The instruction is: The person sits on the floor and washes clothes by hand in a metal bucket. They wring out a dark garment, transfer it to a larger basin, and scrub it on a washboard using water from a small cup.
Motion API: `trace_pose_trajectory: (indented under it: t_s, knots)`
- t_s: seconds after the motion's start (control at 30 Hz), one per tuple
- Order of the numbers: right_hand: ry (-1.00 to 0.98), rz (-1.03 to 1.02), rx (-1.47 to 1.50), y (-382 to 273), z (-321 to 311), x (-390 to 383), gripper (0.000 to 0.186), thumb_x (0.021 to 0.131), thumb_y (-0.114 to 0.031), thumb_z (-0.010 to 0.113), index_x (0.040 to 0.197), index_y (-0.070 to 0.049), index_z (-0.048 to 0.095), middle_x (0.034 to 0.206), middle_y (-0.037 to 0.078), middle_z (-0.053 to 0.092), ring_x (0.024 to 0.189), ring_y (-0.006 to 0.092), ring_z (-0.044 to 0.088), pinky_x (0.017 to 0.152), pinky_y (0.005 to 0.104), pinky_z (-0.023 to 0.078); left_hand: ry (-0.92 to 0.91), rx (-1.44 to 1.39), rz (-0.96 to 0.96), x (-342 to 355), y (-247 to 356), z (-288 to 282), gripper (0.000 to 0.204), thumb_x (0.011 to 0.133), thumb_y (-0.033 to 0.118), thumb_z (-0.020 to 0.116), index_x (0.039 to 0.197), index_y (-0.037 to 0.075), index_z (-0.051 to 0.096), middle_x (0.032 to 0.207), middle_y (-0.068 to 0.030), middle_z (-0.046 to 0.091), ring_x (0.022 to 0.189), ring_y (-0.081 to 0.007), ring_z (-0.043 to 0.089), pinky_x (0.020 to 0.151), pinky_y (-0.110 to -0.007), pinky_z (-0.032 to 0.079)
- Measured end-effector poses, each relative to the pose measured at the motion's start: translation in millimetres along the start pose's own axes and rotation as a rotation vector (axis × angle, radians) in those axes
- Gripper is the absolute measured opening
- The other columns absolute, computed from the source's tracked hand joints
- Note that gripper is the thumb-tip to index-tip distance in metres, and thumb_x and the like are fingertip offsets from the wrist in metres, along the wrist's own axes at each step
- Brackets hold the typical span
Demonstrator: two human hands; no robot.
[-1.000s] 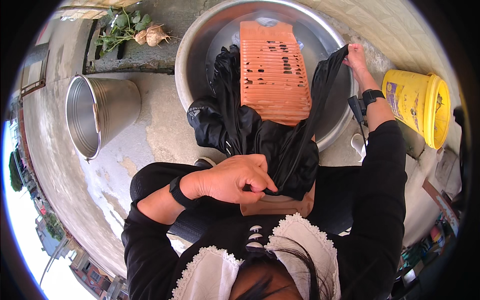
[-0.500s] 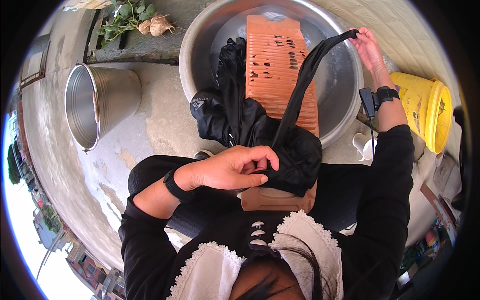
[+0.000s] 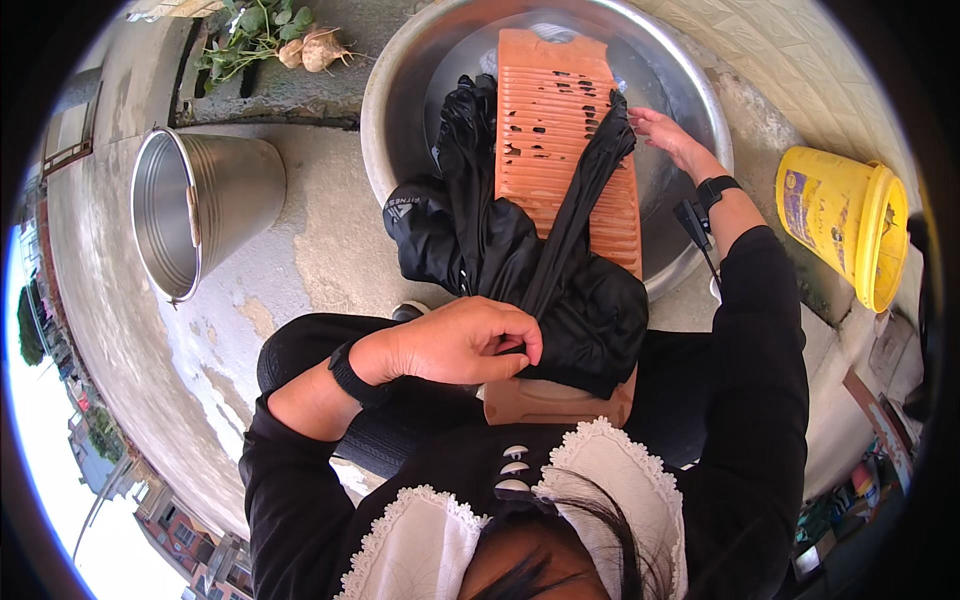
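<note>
A wet-looking black garment (image 3: 600, 310) lies bunched over an orange washboard (image 3: 565, 195), which leans into a large metal basin (image 3: 378, 130). One long, narrow part of the garment runs up the board's right side; another hangs into the basin on the left. My left hand (image 3: 455, 338) has its fingers curled and pinched on the garment at the board's lower end. Beside the tip of the long part, my right hand (image 3: 672, 138) has its fingers stretched out and apart, at or almost against the cloth.
To the left a metal bucket (image 3: 245, 185) lies tipped on the concrete floor (image 3: 330, 240). A yellow bucket (image 3: 825, 215) lies on its side at the right, near the tiled wall (image 3: 770, 60). Root vegetables with leaves (image 3: 318, 50) rest at the far left. The basin holds water.
My right hand has come down and left toward the washboard, and its fingers have opened. The stretched part of the garment has dropped onto the board. My left hand has barely moved.
</note>
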State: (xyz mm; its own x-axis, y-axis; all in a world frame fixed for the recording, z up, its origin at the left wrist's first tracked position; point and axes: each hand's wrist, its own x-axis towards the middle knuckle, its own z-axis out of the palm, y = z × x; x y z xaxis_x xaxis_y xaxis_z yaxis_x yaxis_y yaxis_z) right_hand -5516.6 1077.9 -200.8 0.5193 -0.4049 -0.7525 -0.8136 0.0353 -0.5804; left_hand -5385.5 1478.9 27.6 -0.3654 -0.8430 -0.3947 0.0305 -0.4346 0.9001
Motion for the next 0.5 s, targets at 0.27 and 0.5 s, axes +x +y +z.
trace_pose_trajectory:
  t_s: [0.27,0.5]
  knots:
    - [0.034,0.150,0.103,21,4,13,0.029,0.092,-0.027,0.063,0.120,-0.017,0.062,0.114,-0.002,0.061,0.104,0.0131,0.055,0.094,0.0337,0.041,0.082,-0.067,-0.067,-5,10,-2,0.021,0.091,0.005,0.061,0.112,0.005,0.058,0.067,0.0054,0.046,0.052,-0.0003,0.036,0.049,-0.019,0.028]
    - [0.259,-0.078,0.250,2,-55,-5,0.025,0.085,-0.035,0.075,0.097,-0.016,0.064,0.100,-0.003,0.066,0.099,0.0127,0.061,0.091,0.0318,0.044,0.523,-0.235,-0.119,-24,11,-30,0.038,0.090,-0.001,0.054,0.127,0.002,0.046,0.061,0.0085,0.044,0.054,0.0013,0.033,0.050,-0.019,0.028]
